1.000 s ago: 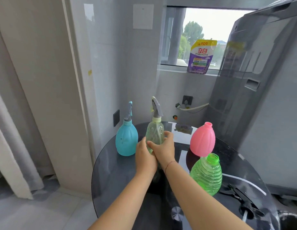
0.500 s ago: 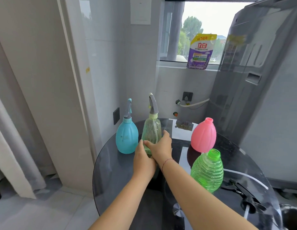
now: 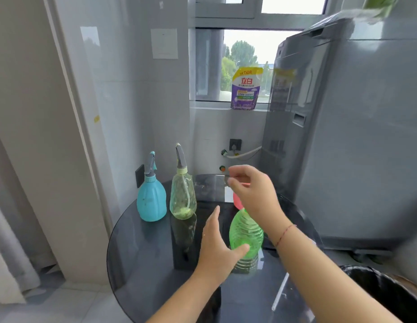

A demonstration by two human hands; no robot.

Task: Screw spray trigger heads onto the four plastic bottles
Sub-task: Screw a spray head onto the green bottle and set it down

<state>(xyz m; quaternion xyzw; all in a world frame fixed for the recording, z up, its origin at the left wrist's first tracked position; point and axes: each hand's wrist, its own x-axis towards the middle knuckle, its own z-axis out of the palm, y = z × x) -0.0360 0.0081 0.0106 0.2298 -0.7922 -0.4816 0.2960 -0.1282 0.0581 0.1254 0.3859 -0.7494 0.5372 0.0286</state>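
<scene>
The green bottle (image 3: 246, 231) stands uncapped near the bench (image 3: 142, 252) centre. The left hand (image 3: 218, 248), its grip spread wide and empty, has its thumb against the bottle's side. The right hand (image 3: 251, 192) hovers above, fingers loosely curled; what it holds I cannot tell. Best to wrap the body firmly before seating any trigger head.

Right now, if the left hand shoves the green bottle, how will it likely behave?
The green bottle looks empty and see-through, so probably light and quick to slide on the glossy table. Its tall, narrowing shape suggests it could tip. The ribbed walls likely flex under the left hand.
</scene>
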